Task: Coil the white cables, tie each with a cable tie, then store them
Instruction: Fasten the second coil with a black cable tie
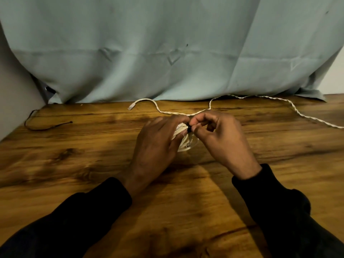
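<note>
L hand (158, 138) grips coiled white cable bundle (183, 140) just above brown wood table (74, 155) ctr | R hand (219, 135) pinches black cable tie (188, 127) on it | I see 2nd twisted white cable (290, 105) loose at back

Two forearms are covered by long black sleeves: left sleeve (74, 220), right sleeve (279, 211). Soft, plain fabric is shown, without markings or logos. Cuffs are ended at the wrists. The left hand (156, 144) and right hand (221, 136) are left bare; no rings, watch or gloves are worn.
</note>
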